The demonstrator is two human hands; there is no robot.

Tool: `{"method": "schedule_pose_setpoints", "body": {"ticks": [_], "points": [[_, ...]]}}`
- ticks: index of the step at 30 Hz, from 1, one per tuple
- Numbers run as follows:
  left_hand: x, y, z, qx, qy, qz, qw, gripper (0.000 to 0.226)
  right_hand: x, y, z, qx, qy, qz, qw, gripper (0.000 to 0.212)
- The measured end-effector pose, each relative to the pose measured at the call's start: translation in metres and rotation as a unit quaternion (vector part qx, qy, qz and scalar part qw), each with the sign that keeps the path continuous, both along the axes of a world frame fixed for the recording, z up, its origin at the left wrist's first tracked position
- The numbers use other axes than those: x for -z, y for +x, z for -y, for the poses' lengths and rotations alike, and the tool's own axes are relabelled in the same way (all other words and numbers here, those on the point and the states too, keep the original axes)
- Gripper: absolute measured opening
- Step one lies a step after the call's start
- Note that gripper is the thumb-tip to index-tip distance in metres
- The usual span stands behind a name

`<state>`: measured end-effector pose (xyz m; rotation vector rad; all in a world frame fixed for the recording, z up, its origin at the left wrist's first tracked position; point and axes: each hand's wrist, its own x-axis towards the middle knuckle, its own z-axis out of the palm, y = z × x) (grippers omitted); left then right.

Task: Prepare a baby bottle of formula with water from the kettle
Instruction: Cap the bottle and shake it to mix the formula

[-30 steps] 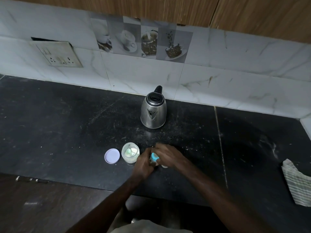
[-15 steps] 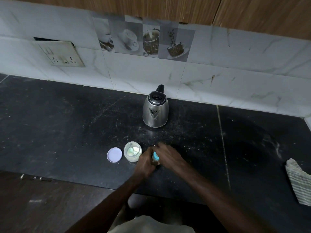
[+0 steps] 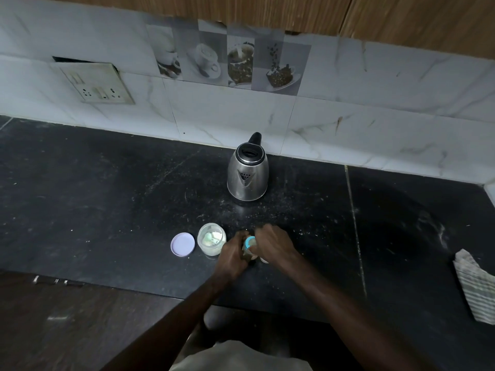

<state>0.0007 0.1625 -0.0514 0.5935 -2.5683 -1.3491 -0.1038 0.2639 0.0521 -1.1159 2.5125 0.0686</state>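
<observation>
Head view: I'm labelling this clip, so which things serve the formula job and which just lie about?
Job: blue-ringed baby bottle, gripped by left hand and right hand; clear jar of white powder; round lilac lid; steel kettle.
Lying about: striped grey cloth; wall socket plate.

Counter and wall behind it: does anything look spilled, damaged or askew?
Yes. The socket plate on the wall sits crooked, with a dark gap above its top edge, as if pulled loose. Pale specks are scattered over the black counter around the kettle, like spilled powder.
</observation>
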Motion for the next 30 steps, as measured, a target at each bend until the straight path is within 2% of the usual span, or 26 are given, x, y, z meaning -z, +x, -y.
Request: {"method": "schedule_pose_setpoints", "body": {"ticks": [4,10,17,21,26,30], "points": [[-0.001,0.001,-0.002,-0.006,0.0,-0.001,1.0,0.046,0.005,0.004,-0.001,-0.051,-0.032,0.041,0.997,0.049],[0.002,0.0,-0.001,-0.001,-0.003,-0.001,1.0,0.059,0.012,0.005,0.005,-0.045,-0.015,-0.007,0.999,0.051],[0.002,-0.001,-0.001,-0.01,-0.008,0.004,1.0,0.052,0.014,0.018,0.01,0.078,-0.013,-0.017,0.997,0.031],[0.001,-0.001,-0.001,0.001,-0.036,-0.001,0.999,0.045,0.021,0.03,0.018,0.079,-0.01,-0.018,0.997,0.037],[0.001,0.0,-0.003,0.003,-0.021,-0.014,1.0,0.045,0.027,0.032,0.014,0.073,-0.008,-0.026,0.997,0.032],[0.004,-0.001,-0.004,0.006,-0.02,-0.018,1.0,0.043,0.023,0.029,0.016,0.108,-0.018,0.001,0.994,0.027]]}}
